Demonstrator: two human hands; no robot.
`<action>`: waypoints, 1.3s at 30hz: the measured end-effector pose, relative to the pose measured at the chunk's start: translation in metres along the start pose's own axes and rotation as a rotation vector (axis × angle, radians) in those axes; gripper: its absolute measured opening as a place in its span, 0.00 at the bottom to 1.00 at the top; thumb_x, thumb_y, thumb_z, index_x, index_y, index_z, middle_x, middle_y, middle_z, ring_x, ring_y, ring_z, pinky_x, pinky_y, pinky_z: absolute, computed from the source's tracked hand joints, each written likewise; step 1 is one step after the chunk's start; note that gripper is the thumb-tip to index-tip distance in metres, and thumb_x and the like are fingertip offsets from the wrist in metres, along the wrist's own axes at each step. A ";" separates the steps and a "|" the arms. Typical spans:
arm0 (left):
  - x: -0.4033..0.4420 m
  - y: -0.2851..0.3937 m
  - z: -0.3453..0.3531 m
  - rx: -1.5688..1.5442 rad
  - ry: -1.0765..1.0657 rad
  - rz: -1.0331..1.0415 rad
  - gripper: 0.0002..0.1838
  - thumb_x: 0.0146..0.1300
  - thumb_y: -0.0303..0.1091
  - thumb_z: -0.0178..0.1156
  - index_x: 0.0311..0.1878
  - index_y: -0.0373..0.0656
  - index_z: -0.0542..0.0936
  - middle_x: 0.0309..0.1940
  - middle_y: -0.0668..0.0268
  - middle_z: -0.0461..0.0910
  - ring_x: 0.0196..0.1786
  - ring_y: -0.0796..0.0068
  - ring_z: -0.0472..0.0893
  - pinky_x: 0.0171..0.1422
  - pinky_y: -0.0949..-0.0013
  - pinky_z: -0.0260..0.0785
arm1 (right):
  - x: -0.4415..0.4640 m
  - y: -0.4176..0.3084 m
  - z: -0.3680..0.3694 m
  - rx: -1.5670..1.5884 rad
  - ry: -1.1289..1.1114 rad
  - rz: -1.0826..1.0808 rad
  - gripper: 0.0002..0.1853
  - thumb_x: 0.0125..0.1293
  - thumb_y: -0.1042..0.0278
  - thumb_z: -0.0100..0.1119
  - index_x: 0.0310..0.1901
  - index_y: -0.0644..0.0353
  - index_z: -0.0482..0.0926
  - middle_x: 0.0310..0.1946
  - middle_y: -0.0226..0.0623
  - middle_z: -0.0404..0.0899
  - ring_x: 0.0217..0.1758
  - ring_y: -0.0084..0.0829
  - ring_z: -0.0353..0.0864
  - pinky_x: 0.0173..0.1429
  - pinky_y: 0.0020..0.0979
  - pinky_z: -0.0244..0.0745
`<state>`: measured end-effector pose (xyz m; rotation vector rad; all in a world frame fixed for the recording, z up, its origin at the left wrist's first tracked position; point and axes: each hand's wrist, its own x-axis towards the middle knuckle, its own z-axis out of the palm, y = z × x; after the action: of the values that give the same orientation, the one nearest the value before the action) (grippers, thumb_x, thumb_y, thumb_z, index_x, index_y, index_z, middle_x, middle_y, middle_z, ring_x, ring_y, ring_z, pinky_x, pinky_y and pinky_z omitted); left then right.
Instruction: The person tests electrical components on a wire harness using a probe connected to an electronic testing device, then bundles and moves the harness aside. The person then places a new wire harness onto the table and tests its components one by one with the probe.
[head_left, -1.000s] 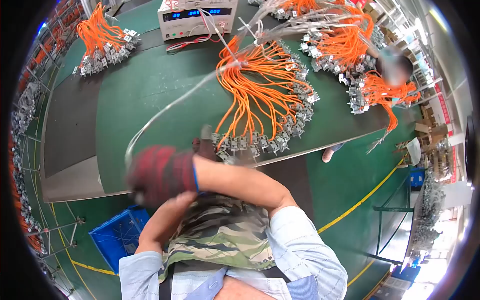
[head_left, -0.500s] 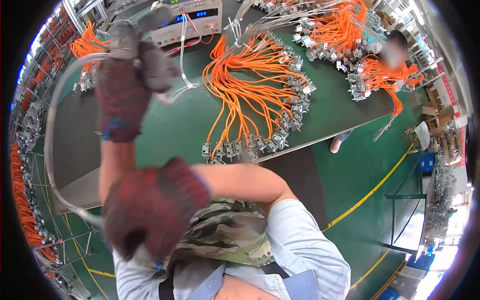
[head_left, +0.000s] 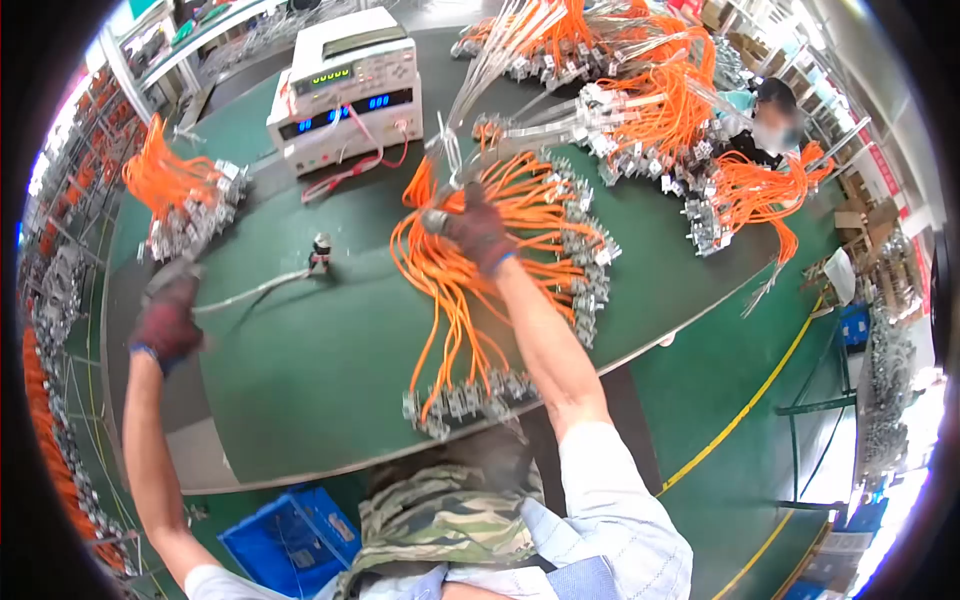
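My right hand [head_left: 472, 232], in a dark red glove with grey fingers, lies over the upper part of an orange cable bundle [head_left: 450, 310], thumb and fingers around the cables. White ties hold the bundle's silvery wires [head_left: 480, 85] above the hand. Metal connectors [head_left: 590, 240] fan out along its right and lower ends. At the left, my gloved left hand [head_left: 168, 318] is smeared by motion, beside the near end of a pale cable [head_left: 255, 292]. That cable ends in a small dark and silver plug [head_left: 319, 252] on the green table. Whether the left fingers hold it is unclear.
A white power supply [head_left: 345, 130] with lit displays and red leads stands at the back. Another orange bundle [head_left: 165, 185] lies at the left, with more bundles [head_left: 665, 110] at the back right. A person [head_left: 775, 110] is beyond them. A blue crate [head_left: 290, 540] sits below the table edge.
My hands, raised close to the camera with a pale cable between them, have parted. The left went down to the left table side, the right onto the orange bundle. The plug now lies on the table.
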<state>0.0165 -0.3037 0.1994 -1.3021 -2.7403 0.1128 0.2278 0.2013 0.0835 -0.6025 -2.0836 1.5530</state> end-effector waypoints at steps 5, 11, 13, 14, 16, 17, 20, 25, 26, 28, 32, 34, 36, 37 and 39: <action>0.012 0.138 0.027 -0.458 -0.244 0.112 0.50 0.56 0.52 0.80 0.78 0.39 0.70 0.69 0.42 0.78 0.72 0.37 0.77 0.77 0.47 0.70 | 0.047 0.005 0.069 0.648 0.150 -0.173 0.25 0.64 0.75 0.80 0.61 0.62 0.82 0.39 0.27 0.85 0.34 0.21 0.81 0.41 0.30 0.83; 0.017 0.261 0.066 -1.017 -0.406 0.124 0.61 0.64 0.57 0.76 0.86 0.30 0.52 0.86 0.39 0.55 0.89 0.47 0.54 0.90 0.52 0.50 | 0.071 -0.001 0.059 0.992 0.127 -0.072 0.04 0.76 0.69 0.64 0.46 0.58 0.80 0.37 0.32 0.84 0.38 0.30 0.85 0.43 0.36 0.83; 0.024 0.299 0.060 -1.198 -0.382 0.128 0.60 0.64 0.60 0.74 0.85 0.30 0.56 0.87 0.37 0.50 0.90 0.45 0.51 0.91 0.52 0.47 | 0.081 -0.007 0.022 0.550 0.290 -0.228 0.05 0.79 0.66 0.59 0.42 0.55 0.79 0.34 0.30 0.82 0.36 0.29 0.84 0.44 0.38 0.82; 0.028 0.319 0.070 -1.117 -0.331 0.202 0.57 0.64 0.62 0.73 0.82 0.30 0.61 0.83 0.35 0.57 0.86 0.41 0.58 0.88 0.50 0.54 | 0.085 -0.017 -0.012 0.307 0.382 -0.281 0.05 0.78 0.65 0.59 0.42 0.53 0.79 0.32 0.29 0.80 0.34 0.29 0.82 0.44 0.39 0.82; 0.044 0.364 0.065 -0.927 -0.255 0.336 0.49 0.64 0.65 0.71 0.74 0.31 0.72 0.66 0.37 0.72 0.68 0.38 0.72 0.73 0.46 0.66 | 0.072 -0.094 -0.069 0.581 0.351 -0.189 0.06 0.76 0.62 0.61 0.41 0.51 0.78 0.25 0.25 0.75 0.29 0.27 0.78 0.43 0.39 0.79; 0.056 0.386 0.053 -0.818 -0.228 0.396 0.44 0.65 0.65 0.69 0.69 0.34 0.78 0.54 0.39 0.79 0.54 0.37 0.78 0.62 0.44 0.71 | 0.056 -0.161 -0.092 1.109 0.307 -0.023 0.06 0.75 0.61 0.63 0.40 0.51 0.79 0.21 0.23 0.71 0.26 0.26 0.75 0.42 0.38 0.77; 0.084 0.384 -0.038 -0.822 -0.369 0.591 0.40 0.66 0.61 0.70 0.68 0.38 0.78 0.53 0.42 0.81 0.52 0.38 0.81 0.60 0.44 0.74 | 0.033 -0.203 -0.143 1.219 0.214 -0.010 0.12 0.76 0.61 0.65 0.49 0.61 0.82 0.19 0.18 0.68 0.23 0.20 0.69 0.37 0.31 0.72; 0.099 0.358 -0.107 -0.935 0.368 0.683 0.44 0.60 0.55 0.76 0.72 0.40 0.73 0.65 0.46 0.77 0.71 0.42 0.75 0.78 0.42 0.67 | 0.003 -0.217 -0.193 1.326 -0.285 0.081 0.32 0.79 0.48 0.61 0.71 0.67 0.75 0.24 0.23 0.73 0.23 0.20 0.67 0.30 0.31 0.67; 0.107 0.352 -0.109 -0.957 0.517 0.644 0.48 0.56 0.56 0.79 0.73 0.39 0.70 0.69 0.45 0.74 0.75 0.39 0.72 0.81 0.35 0.62 | -0.004 -0.211 -0.198 1.274 -0.292 0.080 0.34 0.79 0.44 0.60 0.73 0.65 0.73 0.24 0.22 0.74 0.20 0.20 0.67 0.28 0.29 0.67; 0.139 0.351 -0.135 -0.836 0.668 0.594 0.53 0.55 0.61 0.79 0.74 0.36 0.69 0.72 0.41 0.70 0.76 0.33 0.70 0.81 0.30 0.60 | -0.020 -0.248 -0.177 1.183 -0.275 0.114 0.42 0.80 0.36 0.57 0.78 0.65 0.66 0.23 0.22 0.75 0.17 0.22 0.69 0.24 0.28 0.67; 0.175 0.367 -0.147 -0.699 0.384 0.606 0.54 0.52 0.66 0.76 0.74 0.38 0.71 0.72 0.39 0.71 0.77 0.31 0.68 0.83 0.31 0.56 | -0.010 -0.280 -0.176 1.451 -0.795 0.087 0.46 0.79 0.39 0.56 0.83 0.68 0.55 0.38 0.44 0.84 0.32 0.35 0.83 0.34 0.37 0.81; 0.168 0.381 -0.139 -0.691 0.197 0.662 0.40 0.52 0.53 0.75 0.69 0.47 0.78 0.70 0.43 0.75 0.74 0.35 0.72 0.83 0.38 0.59 | -0.002 -0.286 -0.166 1.707 -1.048 0.123 0.43 0.79 0.43 0.57 0.83 0.65 0.57 0.42 0.46 0.84 0.37 0.36 0.84 0.37 0.39 0.83; 0.167 0.403 -0.148 -0.605 0.222 0.594 0.34 0.51 0.42 0.72 0.66 0.51 0.82 0.65 0.47 0.80 0.70 0.38 0.77 0.80 0.43 0.66 | 0.011 -0.278 -0.163 1.563 -0.873 0.153 0.37 0.79 0.42 0.57 0.76 0.62 0.66 0.43 0.44 0.84 0.38 0.35 0.85 0.41 0.38 0.84; 0.162 0.415 -0.144 -0.498 0.253 0.484 0.34 0.50 0.39 0.71 0.66 0.50 0.82 0.63 0.48 0.82 0.68 0.40 0.79 0.77 0.44 0.70 | 0.017 -0.267 -0.164 1.341 -0.643 0.167 0.34 0.78 0.39 0.58 0.70 0.61 0.73 0.42 0.41 0.85 0.38 0.33 0.86 0.43 0.36 0.85; 0.172 0.421 -0.114 -0.614 0.123 0.349 0.29 0.63 0.50 0.71 0.65 0.49 0.84 0.64 0.54 0.82 0.68 0.45 0.78 0.76 0.41 0.67 | 0.034 -0.223 -0.154 1.327 -0.606 0.264 0.33 0.77 0.35 0.58 0.64 0.59 0.81 0.40 0.37 0.86 0.37 0.31 0.86 0.44 0.34 0.86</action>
<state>0.2462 0.0980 0.2767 -1.8372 -2.4971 -0.8111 0.2791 0.2795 0.3404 0.1384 -0.7919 2.9780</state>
